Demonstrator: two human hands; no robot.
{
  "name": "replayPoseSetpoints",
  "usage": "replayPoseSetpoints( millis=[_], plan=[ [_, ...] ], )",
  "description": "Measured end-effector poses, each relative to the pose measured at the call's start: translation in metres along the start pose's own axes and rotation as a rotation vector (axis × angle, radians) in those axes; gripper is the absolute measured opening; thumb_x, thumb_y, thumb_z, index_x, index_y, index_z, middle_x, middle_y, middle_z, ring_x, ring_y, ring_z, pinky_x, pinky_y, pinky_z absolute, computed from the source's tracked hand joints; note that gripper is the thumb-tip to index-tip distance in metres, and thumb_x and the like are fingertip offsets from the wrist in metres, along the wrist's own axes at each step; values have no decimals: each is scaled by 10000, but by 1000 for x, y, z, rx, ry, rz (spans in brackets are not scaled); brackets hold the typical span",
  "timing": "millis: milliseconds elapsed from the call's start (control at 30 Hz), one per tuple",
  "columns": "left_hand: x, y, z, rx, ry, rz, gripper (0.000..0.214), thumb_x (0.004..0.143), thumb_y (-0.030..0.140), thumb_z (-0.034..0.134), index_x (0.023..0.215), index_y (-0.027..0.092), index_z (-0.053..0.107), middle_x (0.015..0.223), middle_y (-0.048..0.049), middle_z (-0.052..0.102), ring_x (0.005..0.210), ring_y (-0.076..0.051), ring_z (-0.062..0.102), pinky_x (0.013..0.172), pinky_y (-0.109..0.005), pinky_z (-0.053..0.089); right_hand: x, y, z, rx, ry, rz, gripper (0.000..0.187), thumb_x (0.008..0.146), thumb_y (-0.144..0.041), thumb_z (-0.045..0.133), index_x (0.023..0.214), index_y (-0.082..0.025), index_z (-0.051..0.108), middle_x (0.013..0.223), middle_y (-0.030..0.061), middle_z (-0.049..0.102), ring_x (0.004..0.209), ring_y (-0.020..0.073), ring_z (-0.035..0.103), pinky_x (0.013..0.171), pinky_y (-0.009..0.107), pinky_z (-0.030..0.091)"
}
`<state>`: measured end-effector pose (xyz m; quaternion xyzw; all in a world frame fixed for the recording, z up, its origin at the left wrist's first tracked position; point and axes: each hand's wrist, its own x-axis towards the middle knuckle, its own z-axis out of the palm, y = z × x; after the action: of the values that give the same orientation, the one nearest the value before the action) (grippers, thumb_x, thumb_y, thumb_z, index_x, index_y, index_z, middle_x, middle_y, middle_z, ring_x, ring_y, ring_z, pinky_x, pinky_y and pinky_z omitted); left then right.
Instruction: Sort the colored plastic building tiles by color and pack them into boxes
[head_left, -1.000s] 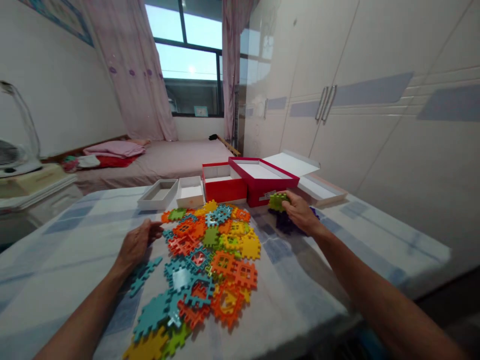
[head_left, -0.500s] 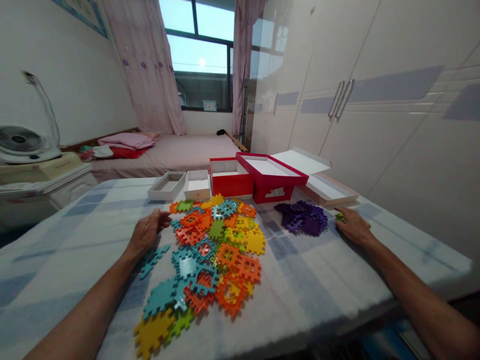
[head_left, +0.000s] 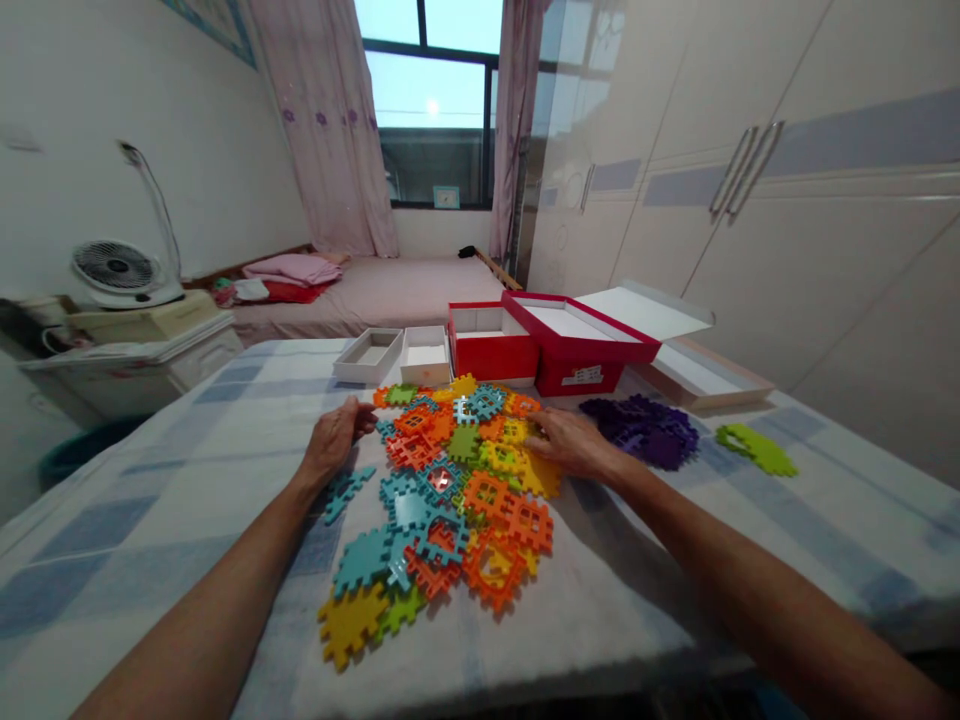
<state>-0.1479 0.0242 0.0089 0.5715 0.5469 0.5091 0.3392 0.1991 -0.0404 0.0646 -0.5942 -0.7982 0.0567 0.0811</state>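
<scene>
A mixed pile of interlocking plastic tiles (head_left: 463, 442) in orange, blue, yellow and green lies in the middle of the table. My left hand (head_left: 335, 442) rests at the pile's left edge, fingers loosely bent and nothing visible in them. Just below it, a few blue tiles (head_left: 349, 492) lie apart. My right hand (head_left: 568, 440) reaches over the pile's right side, fingers apart at the yellow tiles (head_left: 541, 474); its fingertips are partly hard to make out. Right of that hand is a heap of purple tiles (head_left: 651, 432). Lime green tiles (head_left: 757, 449) lie farther right.
Along the table's back stand two small white boxes (head_left: 367, 368), a red box (head_left: 493, 357), a dark red box (head_left: 577, 378) and a shallow open box with raised lid (head_left: 720, 400). A checked cloth (head_left: 217, 440) covers the table. A wardrobe (head_left: 847, 250) rises at right.
My right hand has moved left from the green tiles to the mixed pile, leaving the green tiles on the cloth. My left hand stays at the pile's edge. The view has shifted slightly.
</scene>
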Motion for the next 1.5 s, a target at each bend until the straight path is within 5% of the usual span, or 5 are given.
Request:
replayPoseSetpoints(
  millis=[333,767,967,1167,1500],
  plan=[
    [-2,5,3,-40,15,-23,733,657,792,455,820,110,669,736,-93,686,634,-172,606,615,-292,449,14,21,28,305,223,59,292,747,-274,535,1010,-158,589,860,41,627,760,154,563,685,254,403],
    [-1,4,3,-37,15,-16,737,658,799,442,810,113,664,720,-91,682,625,-174,607,623,-300,454,6,14,2,999,310,-55,198,757,-332,521,875,-176,553,805,13,607,745,131,569,718,262,456],
    [0,-1,2,5,-15,15,750,702,790,395,859,112,677,762,-103,693,650,-181,617,632,-303,458,-6,-11,1,676,-134,-258,208,816,-334,476,742,-173,585,680,-20,547,605,97,468,575,217,359],
    [0,0,2,4,-4,13,747,702,783,405,871,106,672,763,-105,694,651,-180,617,623,-296,457,-2,-3,4,391,178,-104,242,844,-369,477,774,-170,595,643,-21,553,567,106,474,558,231,333],
    [-1,3,3,-8,7,1,727,696,783,419,832,115,671,746,-100,691,641,-179,617,630,-304,465,-5,-11,11,426,34,-386,203,797,-229,522,962,-196,636,1097,71,626,992,186,584,883,318,433]
  ],
)
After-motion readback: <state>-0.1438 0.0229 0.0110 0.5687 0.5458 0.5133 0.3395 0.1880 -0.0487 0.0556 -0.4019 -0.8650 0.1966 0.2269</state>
